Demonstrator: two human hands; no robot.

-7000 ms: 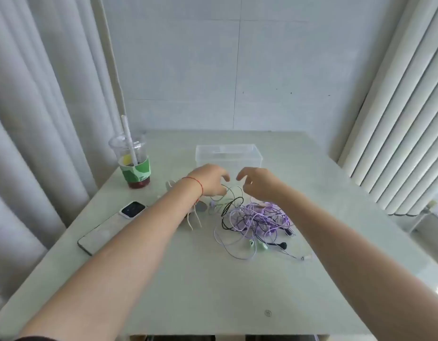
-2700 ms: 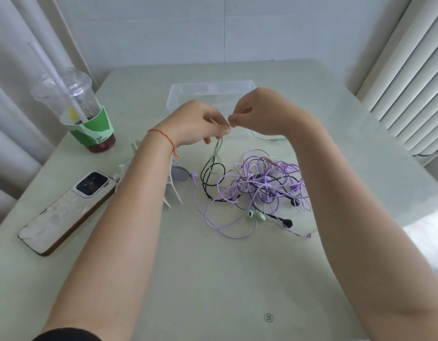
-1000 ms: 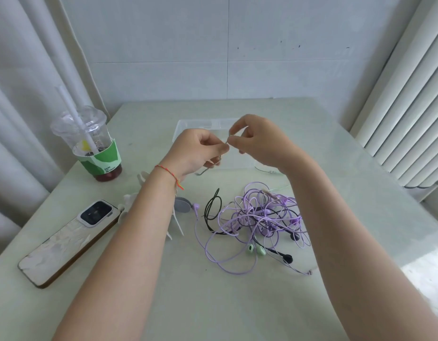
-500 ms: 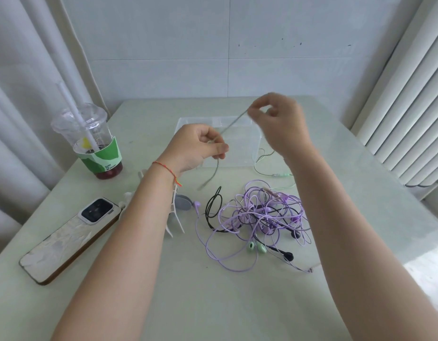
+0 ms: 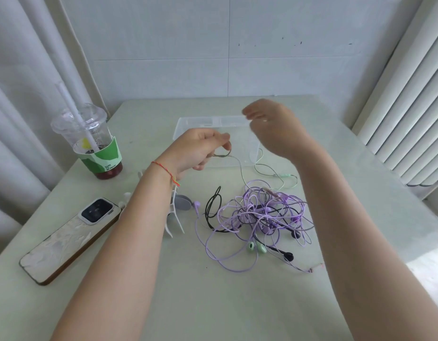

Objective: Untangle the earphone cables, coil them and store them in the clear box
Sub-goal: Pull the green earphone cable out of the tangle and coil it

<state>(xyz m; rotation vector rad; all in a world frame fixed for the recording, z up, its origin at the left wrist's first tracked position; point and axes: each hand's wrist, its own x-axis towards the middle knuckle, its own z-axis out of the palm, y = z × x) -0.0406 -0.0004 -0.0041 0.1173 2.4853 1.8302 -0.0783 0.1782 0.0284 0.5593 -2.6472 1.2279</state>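
Both forearms are bare right up to the bottom edge of the view, with no sleeve showing on either. Round the wrist of the left hand (image 5: 195, 150) runs a thin red string bracelet (image 5: 163, 167), its knotted end hanging off the underside with a speck of yellow-green in it. The right hand (image 5: 274, 126) wears nothing; it looks blurred, so finer detail is lost.

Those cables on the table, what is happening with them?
A person is sorting tangled earphones. The left hand pinches a pale green cable that runs down to the tangle of purple and black cables lying on the table. The right hand is raised over the clear box, blurred, so its grip cannot be told. Nothing coiled shows in the box.
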